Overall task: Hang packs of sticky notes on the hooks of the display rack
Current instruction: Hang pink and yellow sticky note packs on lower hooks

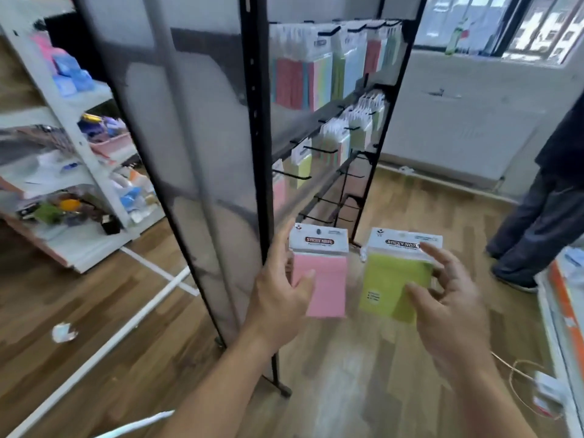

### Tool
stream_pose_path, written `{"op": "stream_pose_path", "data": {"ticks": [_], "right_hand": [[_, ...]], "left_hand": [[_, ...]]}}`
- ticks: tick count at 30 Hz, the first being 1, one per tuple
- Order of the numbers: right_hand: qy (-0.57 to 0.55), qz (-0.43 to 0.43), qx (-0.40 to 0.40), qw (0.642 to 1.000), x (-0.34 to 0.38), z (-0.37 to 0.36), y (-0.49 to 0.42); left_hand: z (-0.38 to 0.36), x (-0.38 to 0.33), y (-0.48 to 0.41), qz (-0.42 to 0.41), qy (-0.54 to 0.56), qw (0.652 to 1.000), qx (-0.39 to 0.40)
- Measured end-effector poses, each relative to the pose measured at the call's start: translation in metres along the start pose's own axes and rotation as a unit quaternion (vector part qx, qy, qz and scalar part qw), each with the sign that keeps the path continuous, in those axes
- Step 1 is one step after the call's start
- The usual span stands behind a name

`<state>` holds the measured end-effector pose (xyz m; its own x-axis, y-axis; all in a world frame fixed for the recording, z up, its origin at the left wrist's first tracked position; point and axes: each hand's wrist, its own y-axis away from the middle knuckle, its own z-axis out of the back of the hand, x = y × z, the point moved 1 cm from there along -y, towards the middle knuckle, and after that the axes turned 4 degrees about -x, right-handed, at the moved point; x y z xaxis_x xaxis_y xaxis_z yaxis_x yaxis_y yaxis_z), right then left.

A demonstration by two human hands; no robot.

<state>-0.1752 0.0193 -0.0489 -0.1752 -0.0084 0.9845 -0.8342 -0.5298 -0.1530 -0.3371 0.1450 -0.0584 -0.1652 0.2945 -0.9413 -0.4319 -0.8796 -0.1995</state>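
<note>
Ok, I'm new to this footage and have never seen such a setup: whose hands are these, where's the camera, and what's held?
There is no machine: a person wears one wide-angle camera on the head, looking forward and down, so the hands are their own. The left hand holds a pink pack of sticky notes, the right hand a green pack. Ahead stands a black display rack with hanging packs on its upper part and bare hooks lower down. To the left stand white shelves of goods, and another person stands at the right.
</note>
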Motion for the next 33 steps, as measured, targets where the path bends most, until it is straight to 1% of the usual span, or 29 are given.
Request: {"op": "stream_pose_path", "data": {"ticks": [4,7,11,15,19,22,24,26,29,33], "right_hand": [[0.001,-0.002,0.074,0.997,-0.021,-0.008,-0.096],[0.004,0.003,0.151,0.989,-0.035,-0.016,-0.163],[0.011,0.045,0.254,0.966,-0.042,-0.031,-0.236],[0.013,0.086,0.338,0.937,-0.046,-0.055,-0.288],[0.011,0.087,0.385,0.919,-0.054,-0.083,-0.320],[-0.002,0.074,0.404,0.912,-0.061,-0.103,-0.336],[0.005,0.087,0.403,0.911,-0.065,-0.115,-0.345],[0.017,0.090,0.407,0.909,-0.073,-0.126,-0.355],[0.029,0.092,0.437,0.894,-0.080,-0.132,-0.364],[0.037,0.130,0.469,0.873,-0.081,-0.135,-0.383]], "left_hand": [[-0.049,0.007,-0.060,-0.003,-0.015,0.999,-0.042],[-0.082,0.008,-0.095,0.034,-0.027,0.995,-0.094],[-0.114,0.006,-0.129,0.062,-0.060,0.984,-0.154],[-0.129,0.015,-0.152,0.086,-0.078,0.966,-0.231],[-0.134,0.026,-0.166,0.104,-0.093,0.948,-0.287],[-0.136,0.037,-0.171,0.118,-0.087,0.941,-0.304],[-0.136,0.040,-0.175,0.126,-0.089,0.938,-0.309],[-0.136,0.045,-0.180,0.135,-0.114,0.927,-0.330],[-0.141,0.050,-0.184,0.166,-0.117,0.914,-0.350],[-0.155,0.045,-0.195,0.198,-0.118,0.885,-0.404]]}}
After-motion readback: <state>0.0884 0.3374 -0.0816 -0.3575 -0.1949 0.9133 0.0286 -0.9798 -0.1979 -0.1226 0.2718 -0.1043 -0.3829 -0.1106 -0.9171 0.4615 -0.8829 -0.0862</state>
